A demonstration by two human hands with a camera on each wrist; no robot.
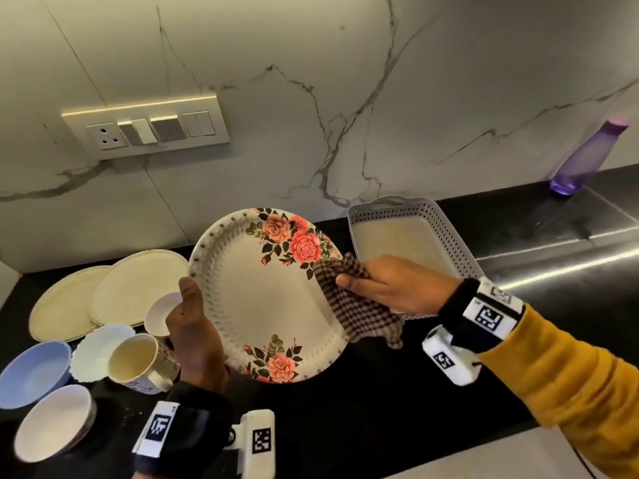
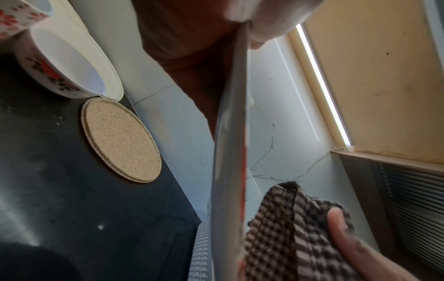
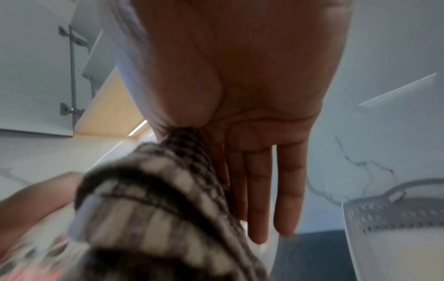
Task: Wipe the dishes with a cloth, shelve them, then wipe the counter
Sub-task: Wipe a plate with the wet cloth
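Note:
A white plate (image 1: 266, 299) with pink roses is held tilted above the black counter (image 1: 380, 392). My left hand (image 1: 193, 326) grips its left rim, thumb on the face. My right hand (image 1: 390, 285) pinches a brown checked cloth (image 1: 356, 305) against the plate's right rim with the thumb in front. In the right wrist view the cloth (image 3: 156, 209) is trapped under the thumb, and the straight fingers (image 3: 259, 190) lie behind the plate. The left wrist view shows the plate (image 2: 230, 152) edge-on with the cloth (image 2: 288, 237) beside it.
A white perforated basket (image 1: 449, 233) sits behind my right hand. Left of the plate are cream plates (image 1: 114, 295), a mug (image 1: 138, 361), a blue bowl (image 1: 34, 371) and white bowls (image 1: 52, 423). A purple bottle (image 1: 584, 157) stands far right. A cork coaster (image 2: 120, 140) lies by the wall.

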